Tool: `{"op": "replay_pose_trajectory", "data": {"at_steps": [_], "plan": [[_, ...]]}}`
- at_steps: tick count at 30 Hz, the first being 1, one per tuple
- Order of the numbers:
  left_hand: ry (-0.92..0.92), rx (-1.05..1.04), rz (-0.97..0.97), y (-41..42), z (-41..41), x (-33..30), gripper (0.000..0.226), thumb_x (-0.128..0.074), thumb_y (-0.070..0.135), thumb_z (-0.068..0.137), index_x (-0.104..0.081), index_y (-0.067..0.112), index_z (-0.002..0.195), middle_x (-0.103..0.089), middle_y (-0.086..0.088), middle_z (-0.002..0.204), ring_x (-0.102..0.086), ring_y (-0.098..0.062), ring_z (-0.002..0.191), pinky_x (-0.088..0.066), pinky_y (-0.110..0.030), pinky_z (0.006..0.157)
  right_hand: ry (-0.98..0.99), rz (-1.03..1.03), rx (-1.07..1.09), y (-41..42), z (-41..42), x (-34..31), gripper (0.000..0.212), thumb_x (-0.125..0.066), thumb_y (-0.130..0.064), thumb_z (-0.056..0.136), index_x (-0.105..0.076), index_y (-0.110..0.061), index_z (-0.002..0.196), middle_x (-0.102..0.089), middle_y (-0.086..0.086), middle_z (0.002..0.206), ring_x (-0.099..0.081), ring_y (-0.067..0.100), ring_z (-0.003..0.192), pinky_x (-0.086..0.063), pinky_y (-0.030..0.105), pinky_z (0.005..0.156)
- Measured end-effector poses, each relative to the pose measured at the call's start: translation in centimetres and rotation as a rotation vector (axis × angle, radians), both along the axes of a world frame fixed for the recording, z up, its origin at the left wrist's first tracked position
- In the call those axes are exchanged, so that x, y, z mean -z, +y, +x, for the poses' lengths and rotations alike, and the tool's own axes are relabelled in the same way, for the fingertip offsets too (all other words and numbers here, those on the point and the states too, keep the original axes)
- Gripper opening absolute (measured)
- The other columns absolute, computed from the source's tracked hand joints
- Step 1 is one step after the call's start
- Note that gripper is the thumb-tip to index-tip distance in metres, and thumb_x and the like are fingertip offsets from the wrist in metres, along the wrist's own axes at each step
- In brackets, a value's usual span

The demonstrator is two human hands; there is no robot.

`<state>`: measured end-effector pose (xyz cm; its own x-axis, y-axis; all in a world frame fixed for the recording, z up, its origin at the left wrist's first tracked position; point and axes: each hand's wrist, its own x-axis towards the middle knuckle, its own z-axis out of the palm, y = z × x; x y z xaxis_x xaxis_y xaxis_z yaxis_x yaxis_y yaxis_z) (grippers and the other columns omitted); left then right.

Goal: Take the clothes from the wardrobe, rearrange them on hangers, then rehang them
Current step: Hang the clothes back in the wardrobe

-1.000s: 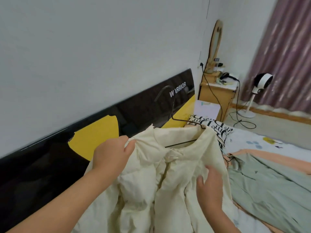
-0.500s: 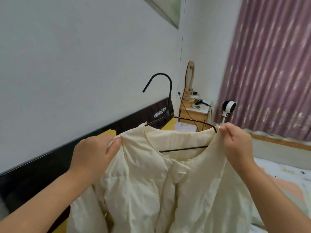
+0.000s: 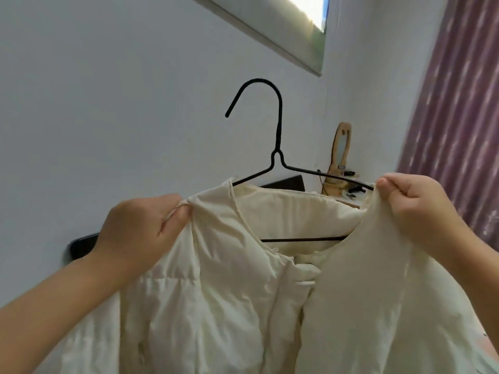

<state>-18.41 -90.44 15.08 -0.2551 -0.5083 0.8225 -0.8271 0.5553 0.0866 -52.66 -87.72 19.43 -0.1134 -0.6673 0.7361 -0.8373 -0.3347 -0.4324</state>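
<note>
Cream quilted jacket [image 3: 216,306], wrinkled, on blk wire hanger [image 3: 278,147], both shoulders pinched.

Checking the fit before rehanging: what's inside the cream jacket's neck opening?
Inside the cream jacket the black hanger shows: its lower bar crosses the neck opening. Fabric covers both hanger ends, where the left hand and right hand pinch the shoulders.

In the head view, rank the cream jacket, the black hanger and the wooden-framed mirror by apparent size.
1. cream jacket, largest
2. black hanger
3. wooden-framed mirror, smallest, though it stands farther from the camera, so only its apparent size is smaller.
</note>
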Motion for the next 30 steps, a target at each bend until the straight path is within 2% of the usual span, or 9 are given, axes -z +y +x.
{"op": "replay_pose_trajectory", "data": {"at_steps": [3,6,9,11,14,16,23,27,30], "plan": [[0.03,-0.096,0.072,4.3,-0.6,1.0,0.046,-0.029,0.051,0.079,-0.053,0.017,0.061,-0.036,0.008,0.043,-0.04,-0.021,0.041,-0.029,-0.021,0.047,-0.042,0.001,-0.092,1.8,-1.3,0.0,0.04,-0.048,-0.014,0.096,-0.047,0.01,0.065,-0.034,0.004,0.046,-0.033,0.009,0.046,-0.022,0.021,0.043],[0.023,-0.25,0.197,8.5,-0.5,2.9,0.031,-0.032,0.057,0.082,-0.051,0.034,0.072,-0.046,0.011,0.051,-0.045,-0.003,0.053,-0.032,-0.022,0.049,-0.03,-0.031,-0.173,3.3,-1.7,1.0,0.043,-0.053,-0.022,0.094,-0.052,0.012,0.068,-0.039,0.004,0.045,-0.034,0.01,0.046,-0.025,0.019,0.044],[0.014,-0.285,0.331,12.6,-0.4,4.8,0.018,-0.05,0.043,0.09,-0.046,0.035,0.074,-0.054,0.012,0.065,-0.051,-0.003,0.065,-0.035,-0.021,0.055,0.028,-0.031,-0.265,4.5,-1.0,2.2,0.037,-0.049,-0.015,0.095,-0.053,0.009,0.067,-0.049,0.025,0.057,-0.043,0.026,0.055,-0.031,0.032,0.055],[0.09,-0.197,0.392,15.9,-0.8,5.5,0.012,-0.056,0.043,0.087,-0.05,0.038,0.078,-0.059,0.012,0.071,-0.054,-0.004,0.072,-0.038,-0.018,0.06,0.071,-0.027,-0.332,5.4,0.3,2.7,0.035,-0.049,-0.012,0.094,-0.054,0.004,0.062,-0.05,0.019,0.053,-0.045,0.029,0.056,-0.034,0.037,0.057],[0.18,-0.159,0.396,20.5,-1.4,6.1,0.058,-0.035,0.068,0.076,-0.061,0.017,0.085,-0.064,0.0,0.071,-0.057,-0.014,0.068,-0.044,-0.028,0.066,0.125,0.007,-0.462,7.1,2.5,3.2,0.038,-0.049,-0.013,0.092,-0.046,-0.002,0.056,-0.037,-0.002,0.045,-0.033,0.014,0.047,-0.027,0.034,0.052],[0.222,-0.227,0.375,23.3,-1.1,6.5,0.076,-0.024,0.07,0.072,-0.064,0.007,0.088,-0.065,-0.005,0.07,-0.059,-0.016,0.066,-0.045,-0.032,0.067,0.167,0.056,-0.552,8.2,3.8,3.3,0.039,-0.046,-0.019,0.091,-0.041,-0.005,0.055,-0.032,-0.003,0.042,-0.032,0.015,0.044,-0.023,0.031,0.049],[0.38,-0.472,0.233,33.4,2.6,7.6,0.068,-0.028,0.066,0.074,-0.067,0.01,0.079,-0.062,-0.012,0.063,-0.059,-0.028,0.063,-0.043,-0.033,0.062,0.38,0.519,-1.112,11.1,8.4,3.1,0.03,-0.053,-0.036,0.09,-0.059,-0.015,0.069,-0.046,-0.003,0.057,-0.041,0.007,0.054,-0.033,0.022,0.051],[0.366,-0.646,0.218,41.3,4.6,8.2,0.069,-0.026,0.064,0.074,-0.062,0.006,0.071,-0.057,-0.008,0.056,-0.053,-0.022,0.056,-0.037,-0.027,0.056,0.436,0.888,-1.44,13.4,11.4,4.2,0.045,-0.072,-0.06,0.068,-0.069,-0.02,0.088,-0.069,0.007,0.08,-0.064,0.013,0.069,-0.048,0.025,0.062],[0.361,-0.731,0.249,47.9,5.7,8.5,0.067,-0.028,0.06,0.077,-0.06,0.002,0.069,-0.053,0.007,0.05,-0.049,-0.011,0.05,-0.034,-0.023,0.052,0.402,0.984,-1.603,16.8,15.0,6.1,0.034,-0.075,-0.052,0.073,-0.067,-0.02,0.078,-0.064,-0.001,0.069,-0.058,0.012,0.062,-0.042,0.019,0.054]]}}
